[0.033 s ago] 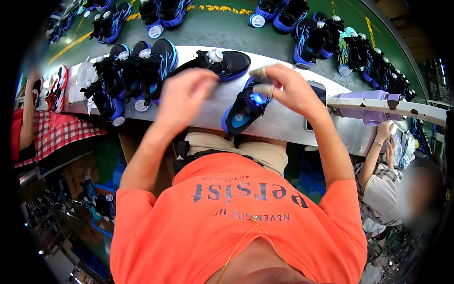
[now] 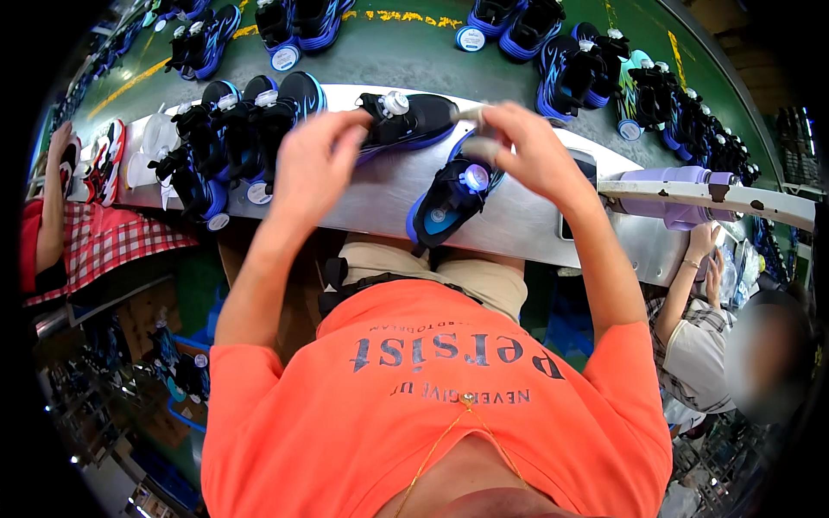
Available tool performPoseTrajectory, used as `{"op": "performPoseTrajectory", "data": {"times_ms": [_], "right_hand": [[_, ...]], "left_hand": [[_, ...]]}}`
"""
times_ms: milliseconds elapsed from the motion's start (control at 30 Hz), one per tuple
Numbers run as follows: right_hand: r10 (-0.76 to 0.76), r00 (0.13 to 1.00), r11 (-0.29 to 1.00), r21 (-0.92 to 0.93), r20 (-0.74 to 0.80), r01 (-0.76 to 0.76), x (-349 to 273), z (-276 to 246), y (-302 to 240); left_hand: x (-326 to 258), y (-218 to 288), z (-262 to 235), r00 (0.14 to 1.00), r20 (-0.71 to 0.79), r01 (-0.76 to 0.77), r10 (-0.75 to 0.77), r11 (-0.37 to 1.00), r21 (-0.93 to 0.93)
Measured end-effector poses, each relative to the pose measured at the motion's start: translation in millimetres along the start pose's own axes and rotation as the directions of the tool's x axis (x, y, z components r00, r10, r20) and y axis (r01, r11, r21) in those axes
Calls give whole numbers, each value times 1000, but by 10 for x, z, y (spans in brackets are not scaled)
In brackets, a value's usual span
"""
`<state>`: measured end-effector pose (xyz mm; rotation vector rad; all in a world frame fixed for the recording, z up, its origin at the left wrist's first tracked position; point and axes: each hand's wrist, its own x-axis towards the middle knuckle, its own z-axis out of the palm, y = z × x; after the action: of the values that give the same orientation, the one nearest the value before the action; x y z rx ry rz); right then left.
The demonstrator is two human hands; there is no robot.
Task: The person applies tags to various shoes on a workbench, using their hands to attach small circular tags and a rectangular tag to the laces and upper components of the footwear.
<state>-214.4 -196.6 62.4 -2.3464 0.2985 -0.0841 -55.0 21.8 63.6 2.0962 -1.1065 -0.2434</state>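
A black shoe point(image 2: 419, 114) with a blue-purple sole and a white dial lies sideways on the metal bench. My left hand point(image 2: 318, 164) is at its heel, fingers and thumb curled over that end and hiding it. Closer to me sits a second black shoe point(image 2: 442, 203), blue inside, its toe pointing away and its round dial faintly purple. Over this shoe's toe hovers my right hand point(image 2: 528, 154), with pale covers on its thumb and forefinger. Those two fingertips are apart, and I see nothing between them.
Several black-and-blue shoes point(image 2: 281, 121) stand at the left of the metal bench point(image 2: 518, 233). More shoes point(image 2: 561, 78) line the green surface beyond. On the right are a phone point(image 2: 580, 164), a white bar point(image 2: 734, 197) and lilac bottles point(image 2: 665, 177). People sit at both sides.
My left hand has shifted left and closed over the heel of the sideways shoe. My right hand has drawn slightly up. The near shoe's dial glowed bright blue and is dimmer now.
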Motion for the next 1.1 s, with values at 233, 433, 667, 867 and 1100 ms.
{"op": "performPoseTrajectory", "data": {"times_ms": [233,433,667,867,1100], "right_hand": [[-138,979,966,239,151,99,690,513,106],[-327,939,942,-48,101,333,382,617,-101],[-253,960,935,-226,120,274,340,645,-264],[-199,955,961,232,221,147,313,409,-299],[-124,992,987,-109,-20,121,195,611,-260]], "left_hand": [[60,-478,319,993,91,-84,71,985,153],[-104,-412,576,986,-133,101,-102,995,-14],[-211,-284,362,939,53,338,-339,887,-314],[-219,-245,248,767,547,536,-335,803,-260],[-289,-113,344,785,507,506,-355,841,-194]]}}
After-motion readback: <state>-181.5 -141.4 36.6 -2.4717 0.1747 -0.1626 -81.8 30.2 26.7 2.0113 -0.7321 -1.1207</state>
